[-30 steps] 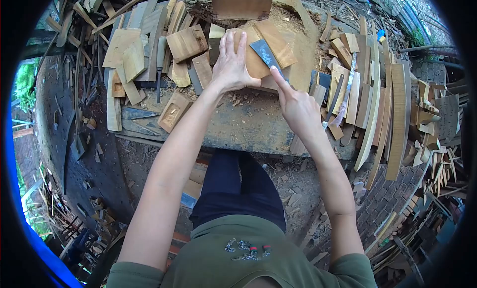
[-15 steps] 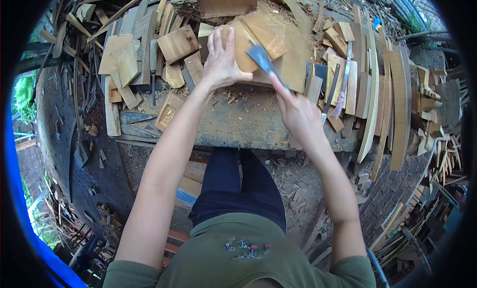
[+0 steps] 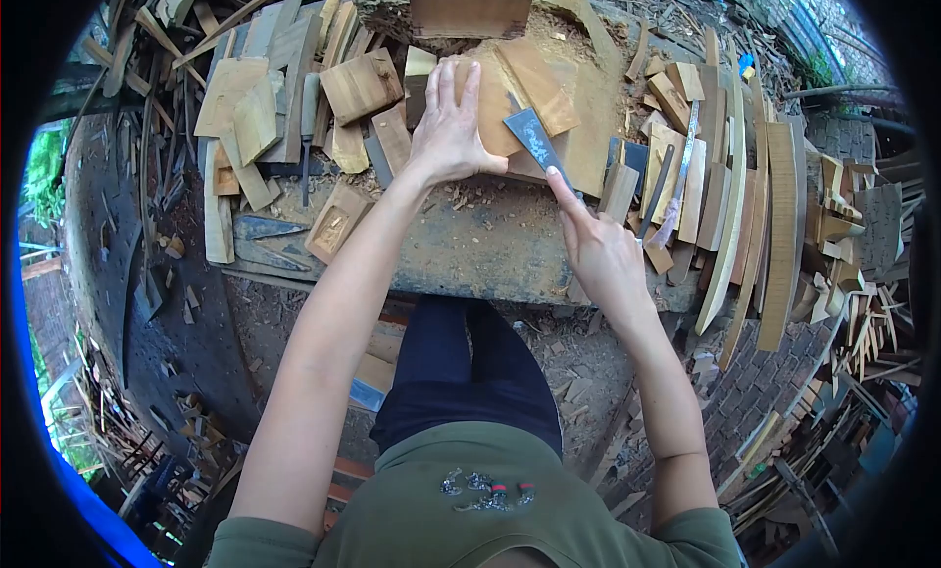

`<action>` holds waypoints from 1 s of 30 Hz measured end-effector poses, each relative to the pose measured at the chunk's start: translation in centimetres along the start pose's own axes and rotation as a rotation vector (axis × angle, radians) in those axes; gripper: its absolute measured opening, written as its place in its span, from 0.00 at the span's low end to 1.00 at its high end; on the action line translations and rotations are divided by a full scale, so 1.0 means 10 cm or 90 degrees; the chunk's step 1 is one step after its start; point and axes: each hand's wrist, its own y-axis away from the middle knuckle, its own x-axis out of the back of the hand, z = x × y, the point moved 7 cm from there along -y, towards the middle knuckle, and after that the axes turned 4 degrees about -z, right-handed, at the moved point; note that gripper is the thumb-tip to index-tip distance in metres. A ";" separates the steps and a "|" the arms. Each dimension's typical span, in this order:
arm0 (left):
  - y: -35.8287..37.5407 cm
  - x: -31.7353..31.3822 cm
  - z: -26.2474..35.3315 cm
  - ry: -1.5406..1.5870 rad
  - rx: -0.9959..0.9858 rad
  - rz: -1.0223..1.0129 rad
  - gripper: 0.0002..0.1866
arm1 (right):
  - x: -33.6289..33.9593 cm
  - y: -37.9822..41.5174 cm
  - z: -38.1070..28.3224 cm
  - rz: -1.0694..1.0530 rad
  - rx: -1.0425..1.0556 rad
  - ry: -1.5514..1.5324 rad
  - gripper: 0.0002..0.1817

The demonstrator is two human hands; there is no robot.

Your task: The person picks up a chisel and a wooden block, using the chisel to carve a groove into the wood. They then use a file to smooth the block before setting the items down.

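L hand (image 3: 449, 127) flat, pinning wood block (image 3: 510, 98) — R hand (image 3: 603, 254) clenched on chisel (image 3: 534, 142); keep blade low & fingers clear.

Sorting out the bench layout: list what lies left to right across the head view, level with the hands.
Plank pile → carved block → left hand → wood piece → blade → right hand → long strips.

— Any room on the surface (image 3: 470, 254)?
— Only the bare front strip (chip-strewn). Offcuts (image 3: 294, 117) crowd the left, slats (image 3: 745, 176) the right, a block (image 3: 461, 4) closes the back.
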 end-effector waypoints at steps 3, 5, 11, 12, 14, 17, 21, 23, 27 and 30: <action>0.00 -0.01 0.00 -0.001 0.000 0.016 0.71 | 0.04 0.00 -0.01 0.025 0.011 -0.005 0.28; 0.01 -0.03 0.03 -0.008 0.007 0.018 0.71 | 0.06 0.05 -0.02 0.021 0.004 0.008 0.28; 0.02 -0.05 0.03 -0.055 0.027 -0.009 0.72 | 0.02 -0.31 -0.06 0.017 -0.007 -0.029 0.27; 0.02 -0.05 0.04 -0.052 0.029 -0.003 0.71 | 0.05 -0.43 -0.11 0.024 -0.001 -0.039 0.26; -0.01 0.00 0.04 -0.049 0.025 0.011 0.71 | 0.07 -0.38 -0.09 0.028 0.002 -0.018 0.26; 0.00 0.01 0.02 -0.041 0.018 -0.010 0.70 | 0.05 -0.31 -0.06 0.027 0.009 -0.006 0.26; 0.02 -0.04 0.06 -0.042 0.065 0.012 0.71 | 0.00 -0.45 -0.10 0.065 0.014 -0.003 0.26; -0.01 0.01 0.01 -0.044 0.039 -0.006 0.71 | 0.02 -0.28 -0.09 0.063 0.014 0.006 0.26; -0.03 -0.01 -0.02 -0.038 0.047 0.026 0.71 | 0.01 -0.54 -0.14 0.069 0.024 -0.033 0.27; 0.01 -0.01 0.04 -0.022 0.036 0.017 0.71 | 0.02 -0.34 -0.11 0.068 0.019 -0.003 0.27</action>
